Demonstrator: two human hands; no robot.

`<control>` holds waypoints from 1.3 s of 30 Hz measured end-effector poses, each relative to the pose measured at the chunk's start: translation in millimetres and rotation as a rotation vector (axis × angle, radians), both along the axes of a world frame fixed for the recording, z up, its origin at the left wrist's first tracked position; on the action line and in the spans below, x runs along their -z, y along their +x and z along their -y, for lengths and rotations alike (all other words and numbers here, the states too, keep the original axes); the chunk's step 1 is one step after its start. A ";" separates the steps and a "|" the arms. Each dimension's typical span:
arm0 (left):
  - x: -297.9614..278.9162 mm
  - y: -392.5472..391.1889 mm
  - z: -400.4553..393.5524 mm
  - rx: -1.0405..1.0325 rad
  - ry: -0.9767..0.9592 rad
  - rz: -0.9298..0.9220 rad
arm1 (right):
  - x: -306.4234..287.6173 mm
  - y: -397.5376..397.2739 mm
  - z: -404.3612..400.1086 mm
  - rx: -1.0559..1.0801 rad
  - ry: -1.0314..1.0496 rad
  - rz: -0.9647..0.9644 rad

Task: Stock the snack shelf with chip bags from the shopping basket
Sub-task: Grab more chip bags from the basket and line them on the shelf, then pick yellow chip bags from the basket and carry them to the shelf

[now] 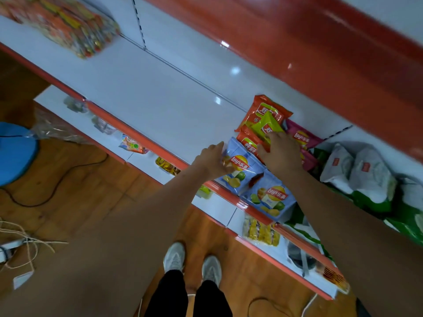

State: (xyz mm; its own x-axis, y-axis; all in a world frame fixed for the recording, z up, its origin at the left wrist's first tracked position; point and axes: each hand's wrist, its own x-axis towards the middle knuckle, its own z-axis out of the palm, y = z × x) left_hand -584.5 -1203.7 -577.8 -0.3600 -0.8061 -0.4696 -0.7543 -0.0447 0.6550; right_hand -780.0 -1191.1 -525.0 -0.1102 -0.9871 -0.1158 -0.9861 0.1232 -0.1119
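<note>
A white snack shelf [160,92] with an orange front rail runs diagonally across the view. On it lie two pale blue chip bags [242,170] [270,197], orange bags [263,110], a green bag [266,125] and a magenta bag [302,138]. My left hand [211,160] grips the left edge of the upper blue bag. My right hand [280,153] rests with spread fingers on the orange and green bags. No shopping basket is in view.
White and green bags [357,172] fill the shelf section to the right. A wrapped multipack [66,21] sits far left on the shelf. A lower shelf [215,209] holds small yellow packets. Cables, a blue object [16,152] and my shoes [192,264] are on the wooden floor.
</note>
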 end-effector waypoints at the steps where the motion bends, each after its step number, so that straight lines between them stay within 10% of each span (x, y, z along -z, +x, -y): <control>1: -5.7 4.6 -2.3 -0.017 -0.012 0.018 | -6.7 4.2 -4.4 0.011 -0.016 -0.006; 21: -182.7 141.7 -238.7 -1.002 -0.207 -0.245 | -117.6 179.2 -142.0 -0.500 0.031 0.903; 39: -243.4 200.1 -767.5 -2.076 -0.474 -0.160 | -176.7 396.9 -578.0 -1.481 0.871 0.824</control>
